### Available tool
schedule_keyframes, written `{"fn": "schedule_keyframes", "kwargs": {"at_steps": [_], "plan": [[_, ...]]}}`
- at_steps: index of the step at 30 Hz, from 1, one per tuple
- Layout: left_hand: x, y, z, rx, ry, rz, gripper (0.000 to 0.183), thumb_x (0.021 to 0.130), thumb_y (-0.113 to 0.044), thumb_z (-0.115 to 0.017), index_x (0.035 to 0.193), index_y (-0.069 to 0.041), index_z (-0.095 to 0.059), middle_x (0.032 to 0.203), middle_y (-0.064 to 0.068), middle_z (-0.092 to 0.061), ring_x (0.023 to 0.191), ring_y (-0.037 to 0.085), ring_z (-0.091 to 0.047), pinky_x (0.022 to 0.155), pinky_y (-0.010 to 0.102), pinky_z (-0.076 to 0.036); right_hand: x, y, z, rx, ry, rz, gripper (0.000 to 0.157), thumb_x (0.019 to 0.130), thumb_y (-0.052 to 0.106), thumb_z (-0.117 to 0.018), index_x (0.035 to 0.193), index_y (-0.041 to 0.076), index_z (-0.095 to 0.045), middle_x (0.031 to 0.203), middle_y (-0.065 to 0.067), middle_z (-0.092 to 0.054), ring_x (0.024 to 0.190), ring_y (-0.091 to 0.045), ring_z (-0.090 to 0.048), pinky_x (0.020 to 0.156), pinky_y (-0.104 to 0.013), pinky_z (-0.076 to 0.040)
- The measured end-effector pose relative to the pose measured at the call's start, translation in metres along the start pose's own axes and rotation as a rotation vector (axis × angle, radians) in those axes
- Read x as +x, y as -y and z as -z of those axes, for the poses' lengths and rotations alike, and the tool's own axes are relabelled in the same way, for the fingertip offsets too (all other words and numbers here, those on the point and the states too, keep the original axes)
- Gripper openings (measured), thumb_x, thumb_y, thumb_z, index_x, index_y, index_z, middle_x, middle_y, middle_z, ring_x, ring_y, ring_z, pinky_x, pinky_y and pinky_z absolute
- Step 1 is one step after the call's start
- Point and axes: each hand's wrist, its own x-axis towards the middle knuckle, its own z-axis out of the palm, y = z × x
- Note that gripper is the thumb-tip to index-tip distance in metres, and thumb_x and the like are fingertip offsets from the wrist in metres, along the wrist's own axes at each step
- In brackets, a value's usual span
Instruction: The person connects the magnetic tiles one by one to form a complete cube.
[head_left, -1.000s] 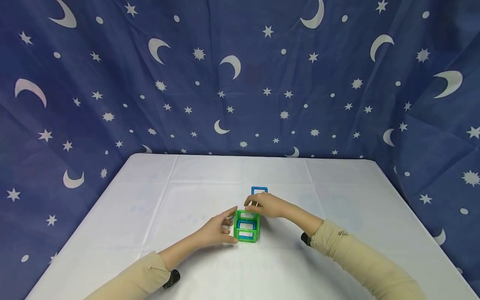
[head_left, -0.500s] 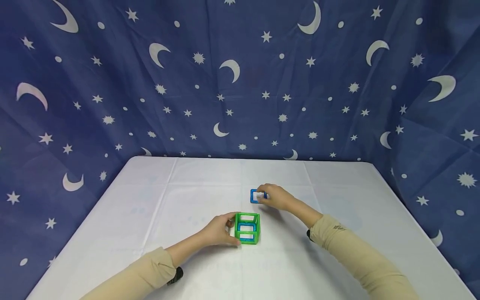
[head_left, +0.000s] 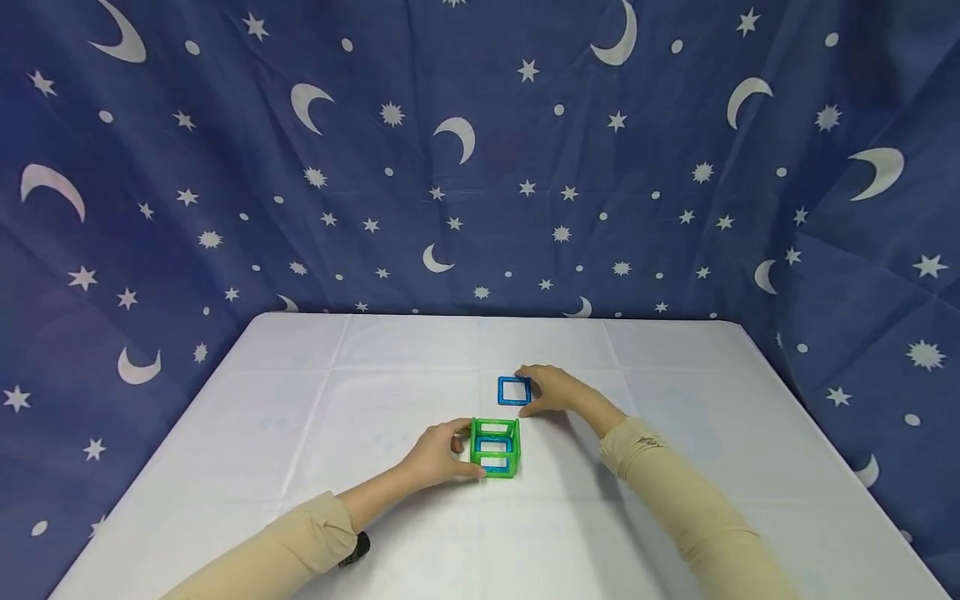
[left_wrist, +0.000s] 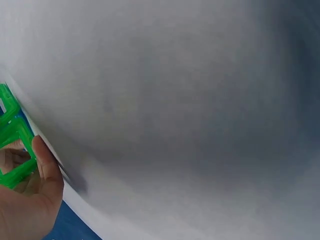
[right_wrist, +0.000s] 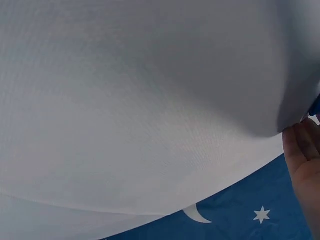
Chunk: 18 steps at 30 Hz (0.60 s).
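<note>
An open box of green frame-like magnetic tiles (head_left: pixel 495 455), with blue framed squares showing through it, stands on the white table. My left hand (head_left: pixel 435 457) holds the box at its left side, thumb at the near corner and fingers at the far one. In the left wrist view, the thumb lies against a green frame (left_wrist: pixel 22 135). Beyond the box lies a blue square magnetic tile (head_left: pixel 513 403). Around its right edge my right hand (head_left: pixel 553 390) is spread, thumb below the near edge and fingers by the far corner. Contact there is hard to tell.
The white-covered table (head_left: pixel 390 350) extends around both hands. A dark blue curtain (head_left: pixel 480 208) with moons and stars hangs behind it and along the sides. A black wrist device (head_left: pixel 355 550) shows under the left sleeve.
My right hand left the green box's far side for the blue tile; its fingers then shifted from over the tile to around its right edge. My left hand closed in on the box's left side.
</note>
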Motion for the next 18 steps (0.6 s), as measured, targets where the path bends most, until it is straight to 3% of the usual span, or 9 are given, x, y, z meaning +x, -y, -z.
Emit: {"fn": "schedule_keyframes", "kwargs": {"at_steps": [7,18], "plan": [[0.0003,-0.0014,-0.0052,-0.008,-0.019,0.006,0.073,0.067,-0.026,-0.086,0.126,0.003,-0.054,0.079,0.002,-0.056,0.067,0.010,-0.043,0.054,0.019,-0.035,0.0028,0.0005,0.0011,-0.033,-0.005,-0.035,0.066,0.074,0.032,-0.080,0.127,0.001,-0.055,0.121,-0.015,-0.062,0.113,-0.029,-0.057,0.102,-0.044,-0.042],[0.0042,0.0008,-0.0030,-0.017,-0.023,-0.011,0.072,0.067,-0.025,-0.086,0.125,0.003,-0.055,0.078,0.002,-0.056,0.062,0.008,-0.040,0.052,0.018,-0.033,0.0034,0.0027,0.0040,-0.002,-0.026,-0.013,0.058,0.075,0.029,-0.080,0.122,0.003,-0.058,0.112,-0.012,-0.064,0.100,-0.024,-0.058,0.096,-0.043,-0.046]]}}
